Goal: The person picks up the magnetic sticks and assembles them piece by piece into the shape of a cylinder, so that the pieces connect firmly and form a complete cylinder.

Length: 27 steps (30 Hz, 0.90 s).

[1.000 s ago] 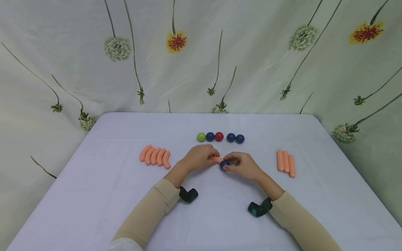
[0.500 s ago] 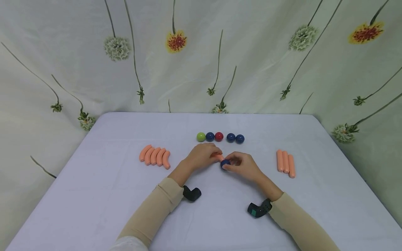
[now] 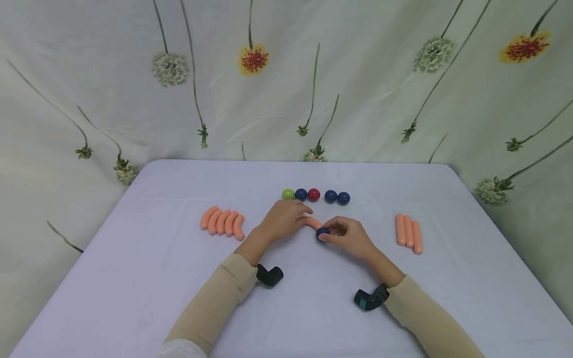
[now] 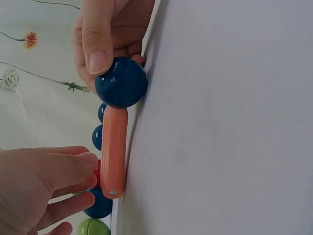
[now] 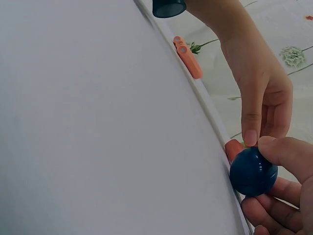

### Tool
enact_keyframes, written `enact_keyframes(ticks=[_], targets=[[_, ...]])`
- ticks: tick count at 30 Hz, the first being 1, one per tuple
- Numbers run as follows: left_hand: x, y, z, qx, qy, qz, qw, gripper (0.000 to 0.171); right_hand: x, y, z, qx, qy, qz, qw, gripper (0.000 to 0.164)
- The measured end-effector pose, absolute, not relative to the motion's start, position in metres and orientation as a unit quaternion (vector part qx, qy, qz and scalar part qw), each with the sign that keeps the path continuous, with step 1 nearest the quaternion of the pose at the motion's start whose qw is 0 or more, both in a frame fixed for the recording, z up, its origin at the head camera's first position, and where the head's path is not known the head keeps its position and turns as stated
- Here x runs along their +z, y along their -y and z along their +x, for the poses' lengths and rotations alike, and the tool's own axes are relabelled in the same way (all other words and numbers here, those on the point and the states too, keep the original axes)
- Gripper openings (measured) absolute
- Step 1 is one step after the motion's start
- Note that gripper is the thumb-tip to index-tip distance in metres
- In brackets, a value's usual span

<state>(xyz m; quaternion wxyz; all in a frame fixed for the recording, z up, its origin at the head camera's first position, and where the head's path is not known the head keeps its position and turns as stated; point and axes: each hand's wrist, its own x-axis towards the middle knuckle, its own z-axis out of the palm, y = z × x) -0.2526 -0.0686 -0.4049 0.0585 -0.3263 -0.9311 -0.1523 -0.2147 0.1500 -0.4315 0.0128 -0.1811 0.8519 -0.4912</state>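
Observation:
My right hand (image 3: pixel 348 235) pinches a dark blue ball (image 4: pixel 122 85) between thumb and fingers, low at the table's middle. Against the ball's left side lies one end of a curved orange stick (image 3: pixel 311 222), shaped like a small sausage. Its other end carries a small silvery dot, seen in the left wrist view. My left hand (image 3: pixel 281 219) is at that far end, fingers extended and loose beside the stick. From the right wrist, the blue ball (image 5: pixel 253 171) hides most of the stick.
Behind the hands runs a row of balls: a green one (image 3: pixel 288 194), a red one (image 3: pixel 314 194) and several blue ones (image 3: pixel 343 198). Several curved orange sticks (image 3: pixel 222 222) lie at the left. Straight orange sticks (image 3: pixel 409 231) lie at the right. A flowered cloth (image 3: pixel 367 79) hangs behind the table.
My left hand has let go of the curved orange stick and drawn slightly back to the left, so more of the stick shows. My right hand stays on the blue ball.

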Motion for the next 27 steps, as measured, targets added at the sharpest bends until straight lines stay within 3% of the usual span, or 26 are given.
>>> enact_keyframes(ticks=[12, 21, 27], targets=[[-0.405, 0.104, -0.229, -0.134, 0.939, -0.312, 0.048, 0.021, -0.433, -0.151, -0.216, -0.492, -0.853, -0.170, 0.024, 0.026], [-0.398, 0.139, -0.214, -0.141, 0.939, -0.301, 0.085, 0.020, -0.433, -0.151, -0.217, -0.500, -0.848, -0.173, 0.031, 0.027], [-0.401, 0.164, -0.209, -0.174, 0.948, -0.241, 0.110, 0.019, -0.433, -0.151, -0.216, -0.503, -0.846, -0.176, 0.028, 0.027]])
